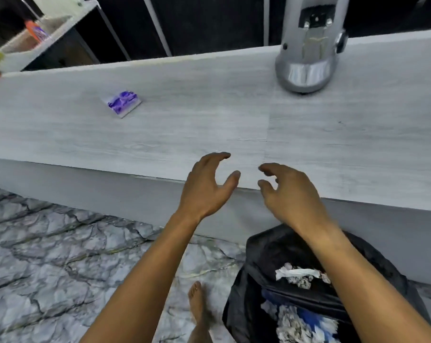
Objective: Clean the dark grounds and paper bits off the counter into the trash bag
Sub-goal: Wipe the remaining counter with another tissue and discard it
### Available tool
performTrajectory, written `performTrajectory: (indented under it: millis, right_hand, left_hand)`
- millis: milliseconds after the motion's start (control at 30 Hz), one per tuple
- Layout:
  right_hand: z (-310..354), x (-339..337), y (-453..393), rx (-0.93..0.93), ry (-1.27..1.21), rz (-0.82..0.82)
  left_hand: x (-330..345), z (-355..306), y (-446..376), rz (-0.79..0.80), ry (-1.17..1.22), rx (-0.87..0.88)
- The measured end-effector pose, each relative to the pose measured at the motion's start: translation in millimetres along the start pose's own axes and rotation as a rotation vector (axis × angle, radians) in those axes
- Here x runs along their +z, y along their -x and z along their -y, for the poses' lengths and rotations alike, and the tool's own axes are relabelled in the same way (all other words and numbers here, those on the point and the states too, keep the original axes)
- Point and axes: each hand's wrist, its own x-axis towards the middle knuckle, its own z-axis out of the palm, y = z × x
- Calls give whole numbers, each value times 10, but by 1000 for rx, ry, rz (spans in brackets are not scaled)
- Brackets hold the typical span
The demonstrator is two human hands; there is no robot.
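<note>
Counter [184,125] looks wiped; left hand [207,186] and right hand [288,194] hover spread, empty, above trash bag [271,248].

Light is even and soft across the pale counter [160,125], bright enough to wash out its grain near the middle, and no hard shadows fall beneath the hands. The source cannot be told. A glossy highlight sits on the curved base of the silver machine [306,70] at the counter's far edge. The wide lens bends that far edge into a slant and stretches the forearms toward the bottom corners. Detail is smeary throughout (the purple pad [122,104] on the counter reads as blotches), and the shelf [46,38] beyond the counter's left end is softest.
</note>
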Motion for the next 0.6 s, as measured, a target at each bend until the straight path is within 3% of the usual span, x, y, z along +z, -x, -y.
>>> performTrajectory:
  millis: [167, 267, 433, 600]
  right_hand:
    - [1080, 632, -963, -158, 102, -77]
    - [1687, 1071, -1547, -182, 167, -53]
    - [2632, 1817, -2488, -241, 228, 14]
    - [3208, 2473, -3300, -155, 146, 70]
  left_hand:
    - [-919, 1187, -825, -221, -186, 18]
    - [-1390, 2064, -1294, -276, -202, -63]
    - [-2073, 3277, -1900, -261, -128, -297]
    - [-2565, 3977, -2619, -74, -79, -356]
